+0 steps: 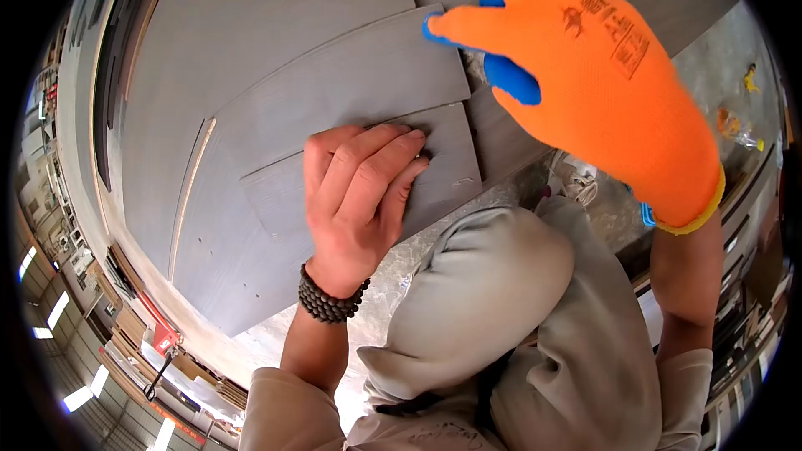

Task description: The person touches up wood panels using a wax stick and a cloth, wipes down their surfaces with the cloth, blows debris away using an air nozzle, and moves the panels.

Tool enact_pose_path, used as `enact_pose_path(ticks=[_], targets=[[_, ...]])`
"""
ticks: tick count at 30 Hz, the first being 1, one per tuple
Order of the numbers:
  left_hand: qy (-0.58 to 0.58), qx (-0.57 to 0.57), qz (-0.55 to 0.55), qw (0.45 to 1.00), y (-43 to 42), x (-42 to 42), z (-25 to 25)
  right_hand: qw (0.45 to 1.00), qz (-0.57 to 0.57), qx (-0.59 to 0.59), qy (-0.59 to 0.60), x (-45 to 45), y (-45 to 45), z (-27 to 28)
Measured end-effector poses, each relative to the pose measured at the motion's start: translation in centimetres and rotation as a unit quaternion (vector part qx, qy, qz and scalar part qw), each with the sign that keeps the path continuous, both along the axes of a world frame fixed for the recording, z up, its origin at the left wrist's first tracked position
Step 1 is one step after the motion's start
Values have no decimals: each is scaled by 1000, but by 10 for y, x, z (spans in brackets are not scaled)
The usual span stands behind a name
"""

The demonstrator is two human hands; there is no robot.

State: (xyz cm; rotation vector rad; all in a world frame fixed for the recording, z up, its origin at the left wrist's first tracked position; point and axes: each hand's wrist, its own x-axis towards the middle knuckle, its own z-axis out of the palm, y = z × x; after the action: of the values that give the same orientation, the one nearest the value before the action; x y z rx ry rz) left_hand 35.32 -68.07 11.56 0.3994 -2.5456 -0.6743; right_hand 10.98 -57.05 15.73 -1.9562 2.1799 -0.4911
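Two hands on my feed: the bare left hand [357,175] bends its fingers onto the small grey panel [451,144] — any pinch, I can't tell. Beyond that panel, the gloved right hand [585,75] is loosely open — index stretched over the neighbouring panel [368,63].
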Motion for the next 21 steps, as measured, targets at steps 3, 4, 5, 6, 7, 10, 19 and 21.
enact_pose_path(ticks=[3, 4, 5, 6, 7, 10, 19, 21], targets=[[3, -6, -15, 1000, -3, 3, 0, 1000, 4, -9, 1, -10, 0, 3], [-7, 0, -23, 1000, -2, 6, 1, 1000, 8, -17, 7, -13, -1, 3], [-18, 8, -32, 999, 1, 9, 2, 1000, 10, -26, 13, -16, -2, 1], [-19, 13, -33, 999, 6, 12, 5, 999, 7, -34, 18, -20, -3, -2], [-71, -4, -50, 996, 13, 17, 9, 999, 5, -44, 25, -24, -2, -4], [-174, -34, -121, 977, 34, 35, 21, 995, -28, -86, 45, -35, 17, 4], [63, 498, 54, 863, 47, 18, 41, 892, -41, -31, -449, 33, 86, 6], [152, 551, 54, 819, 60, 1, 33, 847, -38, 11, -529, 59, 72, 9]])
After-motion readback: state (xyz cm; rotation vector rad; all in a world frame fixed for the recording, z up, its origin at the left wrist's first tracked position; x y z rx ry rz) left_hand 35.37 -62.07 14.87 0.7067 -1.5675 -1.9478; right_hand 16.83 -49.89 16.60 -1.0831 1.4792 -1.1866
